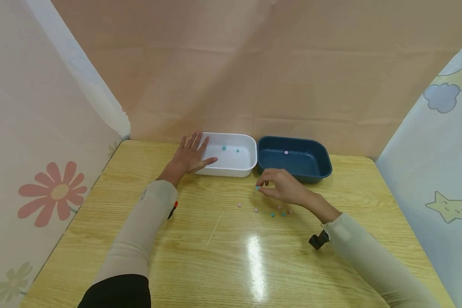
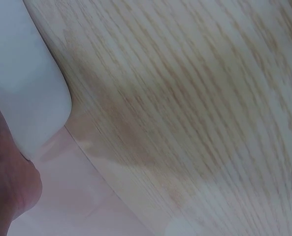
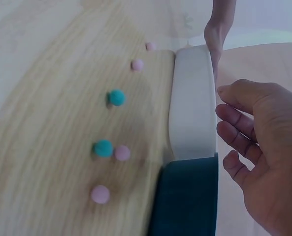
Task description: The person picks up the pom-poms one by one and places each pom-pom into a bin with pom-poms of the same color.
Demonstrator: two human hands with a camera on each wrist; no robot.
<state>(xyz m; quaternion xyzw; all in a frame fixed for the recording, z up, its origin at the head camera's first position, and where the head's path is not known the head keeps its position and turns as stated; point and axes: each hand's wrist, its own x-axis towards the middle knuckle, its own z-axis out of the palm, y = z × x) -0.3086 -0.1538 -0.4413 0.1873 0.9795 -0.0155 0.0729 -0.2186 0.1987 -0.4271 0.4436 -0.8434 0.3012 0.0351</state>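
My left hand (image 1: 190,159) rests with spread fingers on the left end of the white tub (image 1: 231,172). Part of that hand (image 2: 15,191) shows against the tub's side in the left wrist view. Two teal balls (image 1: 224,148) lie inside the white tub. Between thumb and fingertips, my right hand (image 1: 286,187) pinches a small teal ball (image 1: 257,188), held above the table just in front of the tubs. In the right wrist view this ball is hidden behind the fingers. One pink ball (image 1: 286,152) lies in the dark blue tub (image 1: 312,175) beside the white one.
Below the right hand, pink balls (image 3: 100,194) and teal balls (image 3: 116,97) lie scattered on the wooden table (image 1: 200,265). A brown paper backdrop (image 1: 231,85) stands right behind the tubs. Patterned side panels (image 1: 427,162) border the table left and right.
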